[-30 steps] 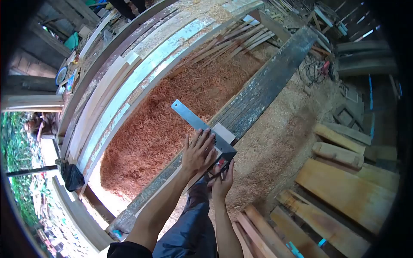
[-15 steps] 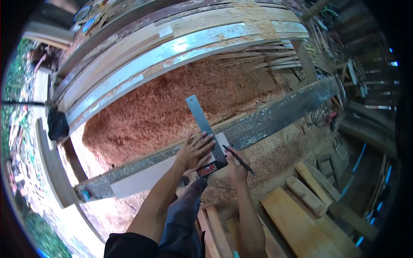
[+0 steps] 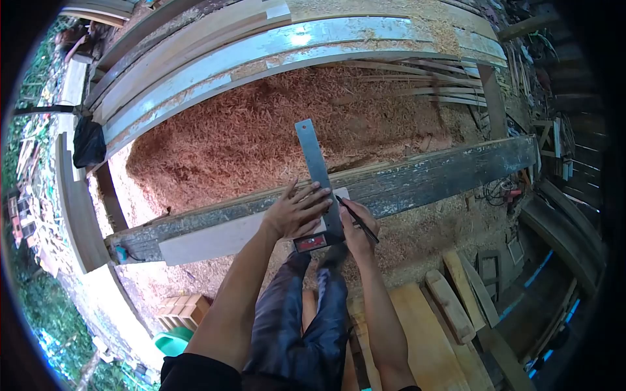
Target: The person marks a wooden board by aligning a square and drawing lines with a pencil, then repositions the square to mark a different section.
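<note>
The left hand (image 3: 297,212) lies flat, fingers spread, pressing a metal try square (image 3: 318,177) onto a pale plank (image 3: 215,238) resting along a dark beam (image 3: 424,179). Just right of it, the right hand (image 3: 357,228) grips a pencil (image 3: 357,220) against the square's blade. Reddish sawdust (image 3: 261,140) lies beyond.

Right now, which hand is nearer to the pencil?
Right. The right hand grips the pencil; the left hand presses flat on the square, across its blade from the pencil.
</note>
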